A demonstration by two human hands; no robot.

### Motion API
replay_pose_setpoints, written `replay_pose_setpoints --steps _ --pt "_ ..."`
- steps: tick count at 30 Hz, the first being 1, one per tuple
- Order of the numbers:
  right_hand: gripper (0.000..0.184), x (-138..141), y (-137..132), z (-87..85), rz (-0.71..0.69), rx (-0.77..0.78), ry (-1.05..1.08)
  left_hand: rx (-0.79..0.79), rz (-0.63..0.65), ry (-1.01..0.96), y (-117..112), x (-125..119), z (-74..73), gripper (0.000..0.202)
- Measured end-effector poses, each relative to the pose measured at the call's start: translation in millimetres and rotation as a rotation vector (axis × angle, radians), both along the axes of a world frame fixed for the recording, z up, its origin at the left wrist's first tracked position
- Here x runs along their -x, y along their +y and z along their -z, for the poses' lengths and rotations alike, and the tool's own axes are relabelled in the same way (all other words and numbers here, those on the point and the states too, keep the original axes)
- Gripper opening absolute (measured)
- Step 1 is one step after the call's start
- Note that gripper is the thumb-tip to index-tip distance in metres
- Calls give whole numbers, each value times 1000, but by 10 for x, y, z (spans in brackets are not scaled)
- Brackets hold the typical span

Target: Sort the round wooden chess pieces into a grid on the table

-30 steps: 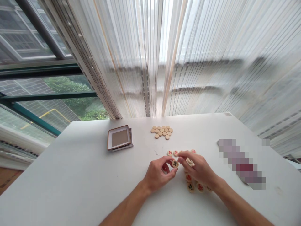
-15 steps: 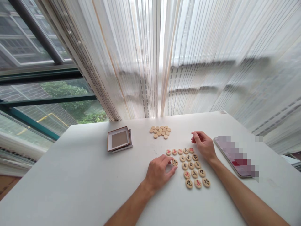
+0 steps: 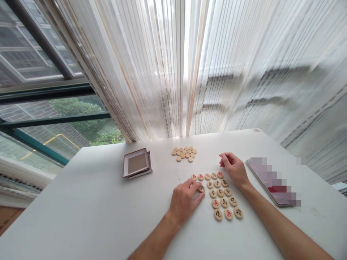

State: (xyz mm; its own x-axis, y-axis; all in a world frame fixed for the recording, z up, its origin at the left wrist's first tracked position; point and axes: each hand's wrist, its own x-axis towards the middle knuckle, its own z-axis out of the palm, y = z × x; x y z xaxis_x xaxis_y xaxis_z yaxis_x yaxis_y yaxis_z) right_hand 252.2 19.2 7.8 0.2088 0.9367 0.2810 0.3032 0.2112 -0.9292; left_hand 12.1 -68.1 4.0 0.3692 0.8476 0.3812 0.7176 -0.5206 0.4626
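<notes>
The thumb and fingers of my left hand (image 3: 185, 196) are around a round wooden Chinese chess piece (image 3: 202, 188) with a black character, at the left end of a row. My fingertips partly cover it. Right of it, more Chinese chess pieces (image 3: 220, 192) lie face up in rows, marked in black or red. My right hand (image 3: 232, 168) rests above the far right corner of these rows, its fingers curled in; I see nothing in them. Farther back sits a cluster of plain-topped wooden discs (image 3: 183, 156), no characters showing.
An open shallow box (image 3: 137, 162) with a brown inside stands at the back left of the white table (image 3: 94, 216). A phone (image 3: 271, 184), its screen blurred out, lies right of my right hand. Curtains (image 3: 173, 72) and a window border the far edge.
My left fingers have shifted a little farther over the piece and now cover more of it. My right hand stays nearly in place. The view has tilted slightly.
</notes>
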Motion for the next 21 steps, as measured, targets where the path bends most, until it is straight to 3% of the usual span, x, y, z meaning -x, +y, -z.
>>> replay_pose_setpoints --steps 4,21 --pt "37 5 2 -2 3 0 -5 -8 49 -28 5 14 16 13" --pt "39 -3 16 12 -20 22 -37 -17 60 -71 36 4 37 24"
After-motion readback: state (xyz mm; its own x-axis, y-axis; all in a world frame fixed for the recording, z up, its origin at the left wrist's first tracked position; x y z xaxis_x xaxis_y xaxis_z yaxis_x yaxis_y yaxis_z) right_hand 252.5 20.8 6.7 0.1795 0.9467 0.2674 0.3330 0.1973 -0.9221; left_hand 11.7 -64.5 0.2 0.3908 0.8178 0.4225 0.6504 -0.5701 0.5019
